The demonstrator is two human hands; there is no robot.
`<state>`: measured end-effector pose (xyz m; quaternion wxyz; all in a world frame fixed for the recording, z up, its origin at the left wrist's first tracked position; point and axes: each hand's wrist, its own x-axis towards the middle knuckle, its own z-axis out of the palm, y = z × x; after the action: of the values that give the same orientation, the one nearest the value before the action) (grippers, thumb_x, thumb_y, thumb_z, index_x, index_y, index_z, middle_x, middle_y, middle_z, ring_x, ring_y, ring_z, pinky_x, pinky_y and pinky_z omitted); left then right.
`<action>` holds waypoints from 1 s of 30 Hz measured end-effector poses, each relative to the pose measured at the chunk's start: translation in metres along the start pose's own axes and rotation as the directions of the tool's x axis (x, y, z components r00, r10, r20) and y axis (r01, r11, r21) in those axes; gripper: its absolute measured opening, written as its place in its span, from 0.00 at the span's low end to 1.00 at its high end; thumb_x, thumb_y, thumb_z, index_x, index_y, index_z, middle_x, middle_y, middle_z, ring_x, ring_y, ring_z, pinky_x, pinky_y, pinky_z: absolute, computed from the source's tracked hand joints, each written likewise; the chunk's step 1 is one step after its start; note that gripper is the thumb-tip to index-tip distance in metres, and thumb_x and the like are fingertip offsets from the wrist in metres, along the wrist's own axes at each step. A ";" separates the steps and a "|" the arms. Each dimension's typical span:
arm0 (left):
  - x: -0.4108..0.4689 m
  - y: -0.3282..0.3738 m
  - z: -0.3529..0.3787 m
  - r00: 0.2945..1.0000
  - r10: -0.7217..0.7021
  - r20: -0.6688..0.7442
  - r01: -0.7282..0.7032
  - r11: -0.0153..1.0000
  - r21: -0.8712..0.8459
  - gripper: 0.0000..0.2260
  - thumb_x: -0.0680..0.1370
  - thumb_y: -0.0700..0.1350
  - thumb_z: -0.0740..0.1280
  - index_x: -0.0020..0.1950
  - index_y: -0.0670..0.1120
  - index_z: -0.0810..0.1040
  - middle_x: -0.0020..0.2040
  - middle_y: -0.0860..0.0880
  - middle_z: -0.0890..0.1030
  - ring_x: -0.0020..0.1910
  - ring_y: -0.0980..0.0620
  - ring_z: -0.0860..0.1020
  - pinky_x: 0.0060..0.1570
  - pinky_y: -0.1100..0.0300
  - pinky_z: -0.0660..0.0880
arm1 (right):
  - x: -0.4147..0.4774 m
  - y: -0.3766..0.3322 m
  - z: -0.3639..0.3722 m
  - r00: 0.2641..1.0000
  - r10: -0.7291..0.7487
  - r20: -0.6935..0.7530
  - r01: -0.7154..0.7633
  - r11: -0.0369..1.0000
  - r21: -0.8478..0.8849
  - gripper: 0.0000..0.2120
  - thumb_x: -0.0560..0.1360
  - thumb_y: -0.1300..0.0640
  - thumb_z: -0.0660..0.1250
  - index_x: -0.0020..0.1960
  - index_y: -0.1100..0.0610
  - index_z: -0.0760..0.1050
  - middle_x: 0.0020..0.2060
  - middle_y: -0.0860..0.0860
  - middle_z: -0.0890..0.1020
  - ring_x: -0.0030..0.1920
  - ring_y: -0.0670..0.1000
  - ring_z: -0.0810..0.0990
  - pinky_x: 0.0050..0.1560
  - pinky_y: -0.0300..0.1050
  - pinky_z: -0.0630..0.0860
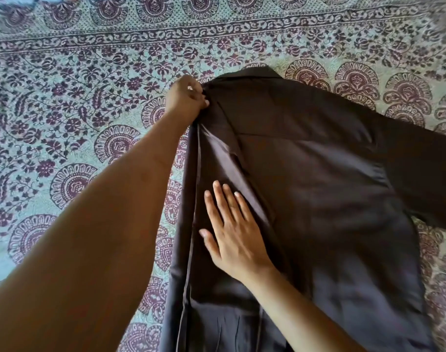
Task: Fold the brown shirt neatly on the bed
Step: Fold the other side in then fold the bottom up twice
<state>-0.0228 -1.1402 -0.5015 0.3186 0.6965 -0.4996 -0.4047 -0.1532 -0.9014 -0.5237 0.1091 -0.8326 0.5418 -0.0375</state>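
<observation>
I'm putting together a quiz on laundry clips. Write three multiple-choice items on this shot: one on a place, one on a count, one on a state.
1. Where does the left hand grip the brown shirt?
A. at the bottom hem
B. at the shoulder beside the collar
C. at a sleeve end

2. How many hands touch the shirt?
A. none
B. one
C. two

3. How does the right hand lie?
A. flat on the shirt, fingers straight
B. clenched in a fist
C. lifted in the air

Answers:
1 B: its curled fingers pinch the fabric next to the collar.
2 C: both hands are on the cloth.
3 A: palm down and fingers spread, it presses on the shirt.
</observation>
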 end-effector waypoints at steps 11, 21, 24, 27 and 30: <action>-0.050 0.008 0.001 0.920 0.322 -0.222 -0.240 0.914 0.327 0.07 0.72 0.37 0.63 0.43 0.46 0.78 0.49 0.46 0.80 0.43 0.48 0.79 0.40 0.57 0.74 | -0.040 -0.020 -0.009 0.985 -0.047 -0.164 0.107 0.918 0.382 0.24 0.78 0.51 0.53 0.71 0.60 0.64 0.71 0.57 0.65 0.70 0.53 0.65 0.70 0.48 0.59; -0.177 -0.031 -0.014 0.994 0.103 -0.035 -0.076 0.890 0.450 0.17 0.74 0.47 0.68 0.61 0.46 0.69 0.48 0.44 0.81 0.49 0.42 0.78 0.46 0.53 0.71 | 0.028 0.073 -0.047 0.861 0.507 0.043 -0.432 0.683 0.589 0.06 0.72 0.51 0.69 0.43 0.54 0.77 0.34 0.46 0.78 0.38 0.50 0.78 0.37 0.43 0.71; -0.171 -0.022 -0.017 0.996 -0.068 0.062 0.034 0.898 0.439 0.21 0.72 0.45 0.71 0.62 0.47 0.69 0.41 0.48 0.79 0.47 0.46 0.77 0.44 0.57 0.68 | 0.017 0.076 -0.047 0.887 0.441 0.137 -0.436 0.701 0.564 0.08 0.69 0.50 0.72 0.43 0.52 0.76 0.31 0.42 0.75 0.36 0.47 0.76 0.37 0.43 0.72; -0.166 -0.030 -0.028 0.984 -0.179 0.002 0.169 0.931 0.324 0.18 0.69 0.43 0.73 0.56 0.47 0.71 0.38 0.50 0.78 0.46 0.45 0.78 0.44 0.57 0.70 | 0.015 0.082 -0.047 0.864 0.490 0.116 -0.459 0.673 0.580 0.07 0.69 0.54 0.74 0.40 0.54 0.76 0.28 0.41 0.74 0.33 0.47 0.75 0.37 0.44 0.73; -0.173 -0.039 -0.039 0.987 -0.157 -0.027 0.156 0.926 0.345 0.17 0.69 0.44 0.73 0.54 0.48 0.71 0.37 0.50 0.79 0.46 0.44 0.78 0.43 0.56 0.69 | 0.012 0.079 -0.045 0.842 0.537 0.057 -0.460 0.656 0.598 0.07 0.69 0.55 0.73 0.39 0.55 0.75 0.28 0.44 0.74 0.32 0.48 0.75 0.38 0.48 0.75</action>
<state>-0.0012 -0.9623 -0.4741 0.1577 0.7791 -0.5058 -0.3352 -0.2272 -0.9499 -0.4984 0.3343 -0.5709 0.7155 -0.2244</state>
